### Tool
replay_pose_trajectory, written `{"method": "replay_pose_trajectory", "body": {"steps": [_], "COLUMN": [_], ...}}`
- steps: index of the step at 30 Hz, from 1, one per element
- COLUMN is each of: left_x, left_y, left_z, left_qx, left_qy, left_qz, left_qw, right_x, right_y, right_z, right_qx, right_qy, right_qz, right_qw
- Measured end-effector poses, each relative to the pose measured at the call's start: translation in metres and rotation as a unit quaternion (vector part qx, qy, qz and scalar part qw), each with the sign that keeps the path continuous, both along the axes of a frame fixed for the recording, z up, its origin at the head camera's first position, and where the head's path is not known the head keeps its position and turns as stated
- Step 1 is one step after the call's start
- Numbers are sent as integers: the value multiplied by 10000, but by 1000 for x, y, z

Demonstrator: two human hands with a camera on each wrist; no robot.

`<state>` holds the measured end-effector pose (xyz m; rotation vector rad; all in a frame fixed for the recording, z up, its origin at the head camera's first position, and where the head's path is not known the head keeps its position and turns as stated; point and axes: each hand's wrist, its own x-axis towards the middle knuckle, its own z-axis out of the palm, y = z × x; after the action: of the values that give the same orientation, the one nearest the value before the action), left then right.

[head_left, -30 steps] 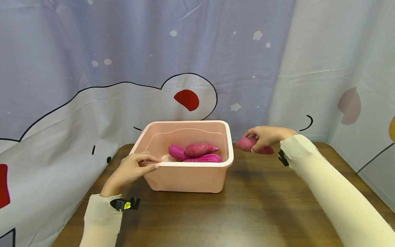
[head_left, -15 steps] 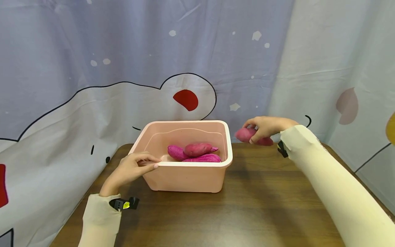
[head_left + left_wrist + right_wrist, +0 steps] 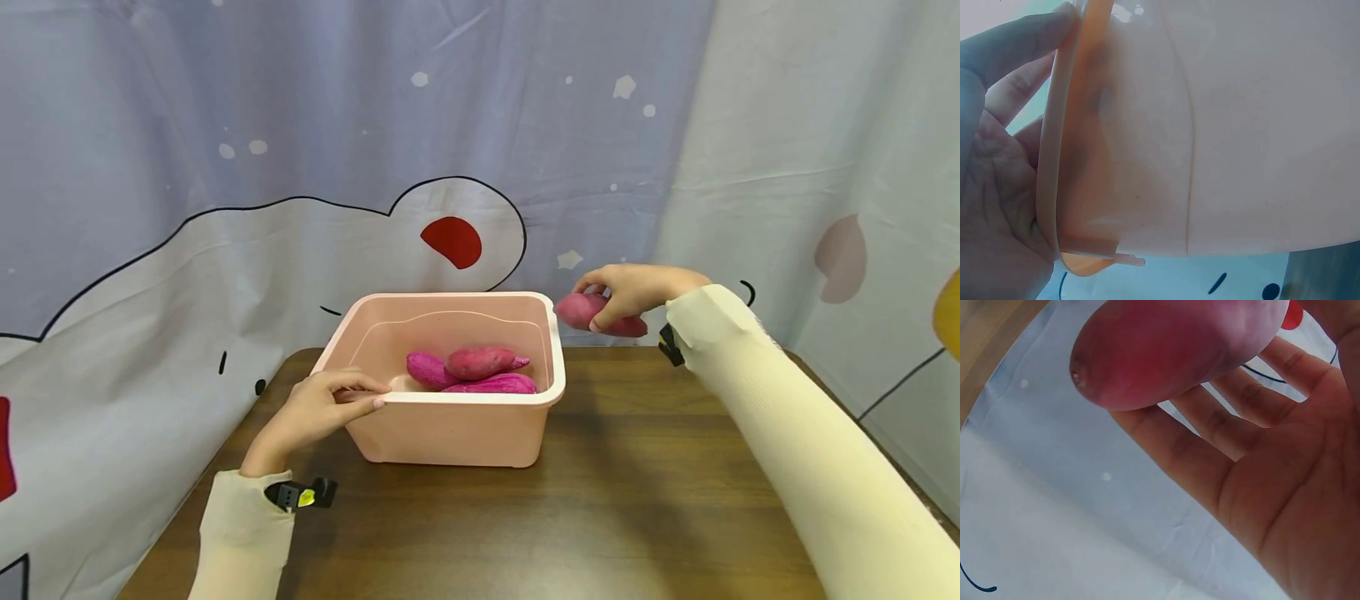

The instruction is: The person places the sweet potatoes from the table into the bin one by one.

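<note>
My right hand (image 3: 633,290) grips a pinkish-red sweet potato (image 3: 576,311) in the air, just right of a pink plastic basin (image 3: 450,433). In the right wrist view the sweet potato (image 3: 1147,353) lies across the fingers, and part of it runs out of frame. My left hand (image 3: 318,412) holds the basin's near left rim between thumb and fingers. The left wrist view shows that rim (image 3: 1054,144) close up. Inside the basin lie a reddish sweet potato (image 3: 478,363) and two brighter magenta ones, one at the left (image 3: 426,369) and one in front (image 3: 498,384).
The basin stands on a brown wooden table (image 3: 480,533). A patterned curtain (image 3: 300,125) hangs behind it and along both sides. Black straps with small devices (image 3: 300,495) are worn on both wrists.
My right hand has lifted the sweet potato higher and brought it left, closer to the basin's right rim. The left hand keeps its hold on the rim, and the basin's contents look the same.
</note>
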<state>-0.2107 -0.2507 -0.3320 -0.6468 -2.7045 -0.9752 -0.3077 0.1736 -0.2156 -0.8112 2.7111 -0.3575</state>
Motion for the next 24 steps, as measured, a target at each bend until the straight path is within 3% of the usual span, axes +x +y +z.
{"method": "replay_pose_trajectory", "body": {"steps": [10,24], "left_x": [0,3], "left_y": [1,3], "left_z": [0,1], "left_qx": [-116,-76], "left_qy": [-10,-9], "left_qz": [184,136], "left_qw": [9998,9999], "right_x": [0,-2], "right_y": [-17,-40], "right_z": [12,26], "right_qx": [-69,74], "right_qy": [-52,35], "right_qz": [41,0], "right_qw": [10000,10000]}}
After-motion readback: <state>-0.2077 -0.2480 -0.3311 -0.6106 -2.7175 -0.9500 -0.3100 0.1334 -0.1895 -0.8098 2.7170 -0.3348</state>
